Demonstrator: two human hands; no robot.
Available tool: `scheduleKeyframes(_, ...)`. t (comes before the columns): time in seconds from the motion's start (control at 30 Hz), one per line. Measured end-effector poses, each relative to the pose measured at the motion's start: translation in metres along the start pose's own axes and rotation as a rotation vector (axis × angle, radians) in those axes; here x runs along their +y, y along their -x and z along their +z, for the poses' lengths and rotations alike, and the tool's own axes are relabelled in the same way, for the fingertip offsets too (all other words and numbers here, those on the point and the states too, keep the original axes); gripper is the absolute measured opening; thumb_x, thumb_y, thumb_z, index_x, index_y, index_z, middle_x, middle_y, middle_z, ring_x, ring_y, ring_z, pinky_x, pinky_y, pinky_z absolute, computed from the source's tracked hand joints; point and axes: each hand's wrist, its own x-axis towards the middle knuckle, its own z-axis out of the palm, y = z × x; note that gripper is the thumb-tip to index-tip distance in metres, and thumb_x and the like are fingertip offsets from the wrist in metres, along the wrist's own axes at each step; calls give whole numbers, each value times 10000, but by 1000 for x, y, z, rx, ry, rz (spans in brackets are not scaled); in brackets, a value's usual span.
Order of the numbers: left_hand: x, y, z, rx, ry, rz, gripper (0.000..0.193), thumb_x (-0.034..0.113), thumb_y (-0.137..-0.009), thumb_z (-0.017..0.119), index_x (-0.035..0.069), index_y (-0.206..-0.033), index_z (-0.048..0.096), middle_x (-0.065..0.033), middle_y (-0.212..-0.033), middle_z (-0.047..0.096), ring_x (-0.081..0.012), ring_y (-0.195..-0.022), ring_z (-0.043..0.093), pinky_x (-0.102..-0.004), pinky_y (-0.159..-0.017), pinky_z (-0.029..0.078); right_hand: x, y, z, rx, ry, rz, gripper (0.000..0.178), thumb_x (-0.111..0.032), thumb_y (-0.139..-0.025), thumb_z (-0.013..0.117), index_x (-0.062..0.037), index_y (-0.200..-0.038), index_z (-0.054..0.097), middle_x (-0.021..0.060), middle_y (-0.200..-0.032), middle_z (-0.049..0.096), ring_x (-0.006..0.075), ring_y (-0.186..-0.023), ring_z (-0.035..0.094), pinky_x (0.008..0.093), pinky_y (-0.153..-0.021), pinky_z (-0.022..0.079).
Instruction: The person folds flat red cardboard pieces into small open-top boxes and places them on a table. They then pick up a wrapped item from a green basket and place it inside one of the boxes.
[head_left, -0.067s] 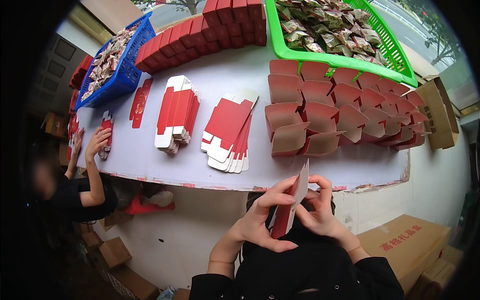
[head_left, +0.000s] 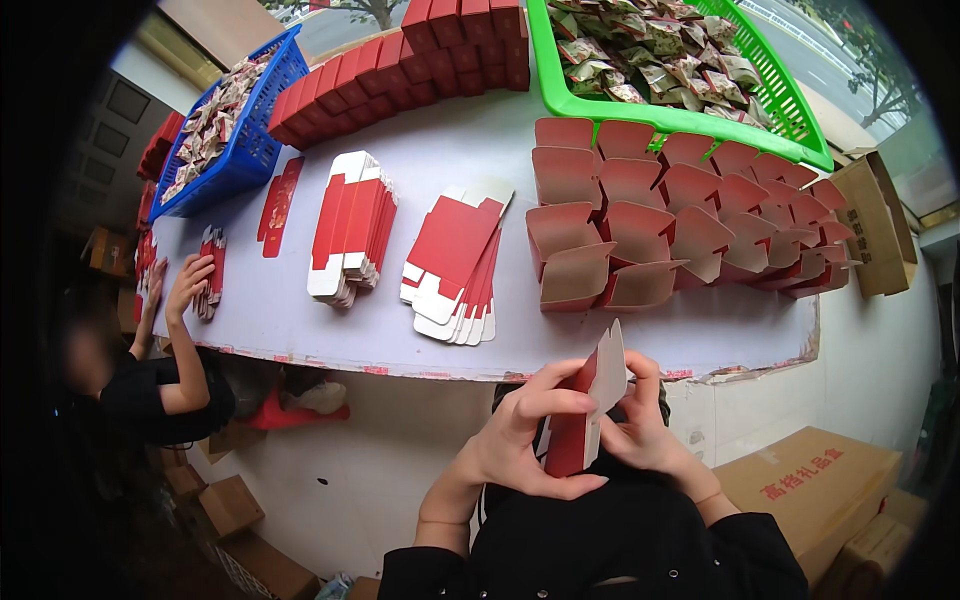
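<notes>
Between my two hands, in front of the table's near edge, is a small red carton (head_left: pixel 572 440) with pale inner flaps standing up. My left hand (head_left: pixel 527 430) is closed round its left side, thumb low and fingers across the upper part. My right hand (head_left: pixel 640 420) pinches its right side; some of those fingertips are hidden behind the flaps. Ahead on the table lies a fanned stack of flat red and white cartons (head_left: pixel 450 250), with a taller stack of flat cartons (head_left: pixel 350 230) to its left. Open-topped red boxes (head_left: pixel 640 240) stand in rows at the right.
A green basket (head_left: pixel 565 100) and a blue basket (head_left: pixel 255 150) hold many small packets. Closed red boxes (head_left: pixel 400 75) are piled along the back. At the left, a co-worker's hand (head_left: pixel 185 285) touches other cartons. A large cardboard box (head_left: pixel 810 500) stands at my right.
The carton in my hands has turned and opened a little, so its pale flap shows wider. At the left, the co-worker's hand has shifted slightly down.
</notes>
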Motion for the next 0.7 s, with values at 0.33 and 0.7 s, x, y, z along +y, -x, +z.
scheduleKeyframes(0.33, 7, -7, 8, 91, -417, -3, 707, 145, -528, 920, 118, -1045, 439, -147, -1030, 524, -266, -940, 575, -361, -750, 505, 3, 3, -10, -30, -291, 37, 865, -615, -814, 597, -18, -1386, 344, 209, -1305, 507, 297, -1116, 585, 380, -857, 526)
scheduleKeyframes(0.7, 10, -19, 20, 431, -900, 166, 684, 196, -678, 861, 18, -1117, 367, -127, -856, 662, -220, -677, 687, -268, -549, 552, 6, 1, 6, 277, -20, -366, 687, -6, -733, 748, 11, -1306, 369, 189, -1156, 514, 264, -1020, 575, 335, -832, 496)
